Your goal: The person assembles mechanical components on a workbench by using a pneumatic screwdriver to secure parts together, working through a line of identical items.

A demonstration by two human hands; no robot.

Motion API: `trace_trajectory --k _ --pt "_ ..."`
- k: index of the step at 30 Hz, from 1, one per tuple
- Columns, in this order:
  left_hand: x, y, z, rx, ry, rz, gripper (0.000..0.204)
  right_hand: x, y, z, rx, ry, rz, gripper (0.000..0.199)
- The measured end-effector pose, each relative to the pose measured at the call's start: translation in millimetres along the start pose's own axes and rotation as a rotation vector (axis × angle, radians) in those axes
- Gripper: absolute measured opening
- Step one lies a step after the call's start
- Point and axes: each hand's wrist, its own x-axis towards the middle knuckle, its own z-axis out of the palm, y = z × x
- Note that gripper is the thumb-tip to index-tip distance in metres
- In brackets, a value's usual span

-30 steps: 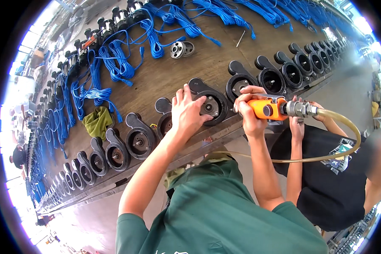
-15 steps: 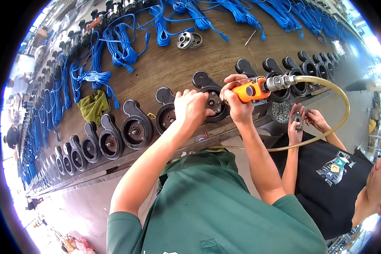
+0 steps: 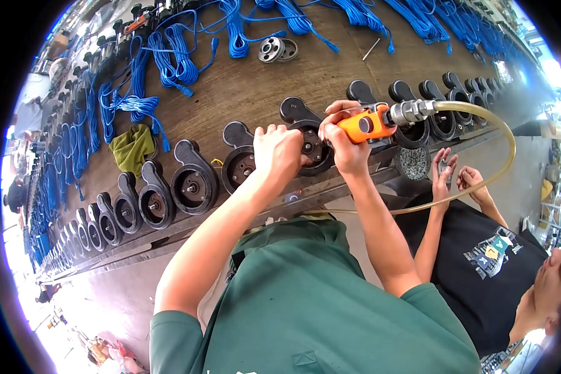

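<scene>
My right hand point(image 3: 350, 148) is wrapped round the front of an orange air tool point(image 3: 368, 124), which has a metal coupling point(image 3: 411, 113) and a yellowish hose point(image 3: 508, 140). Right beside its thumb lies a black round housing point(image 3: 298, 111) with a paddle-shaped arm pointing away from me. Inside that housing is a dark plate point(image 3: 313, 148) with small bright fasteners. My left hand point(image 3: 278, 149) is curled over the left rim of the same housing, thumb toward the plate. The tool's working tip is hidden by my right hand.
More black housings point(image 3: 194, 186) line the table's near edge on both sides. Blue cable bundles point(image 3: 235, 31), two metal wheels point(image 3: 271, 49), a thin rod point(image 3: 371, 49) and a green cloth point(image 3: 132, 149) lie beyond. Close on my right, a co-worker's hands point(image 3: 442, 181) hold a small grey part.
The bench has shifted slightly left and up in the picture. My hands keep the same hold on tool and housing. The co-worker's hands have turned and moved a little to the right.
</scene>
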Motion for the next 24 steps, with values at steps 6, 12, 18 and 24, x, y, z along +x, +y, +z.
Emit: trace_trajectory --k 6,12,18,24 --pt "-1 1 3 0.0 0.027 -0.002 0.038 21 0 6 -0.013 0.01 -0.052 0.024" --pt "-2 2 3 -0.011 0.014 -0.026 0.036 24 6 8 -0.009 -0.01 -0.049 0.023" --pt "-2 0 3 -0.03 0.009 -0.021 0.035 22 10 7 -0.006 -0.046 -0.023 0.022" --pt "-3 1 2 -0.037 0.018 -0.022 0.036 24 19 9 0.099 -0.047 -0.014 0.027"
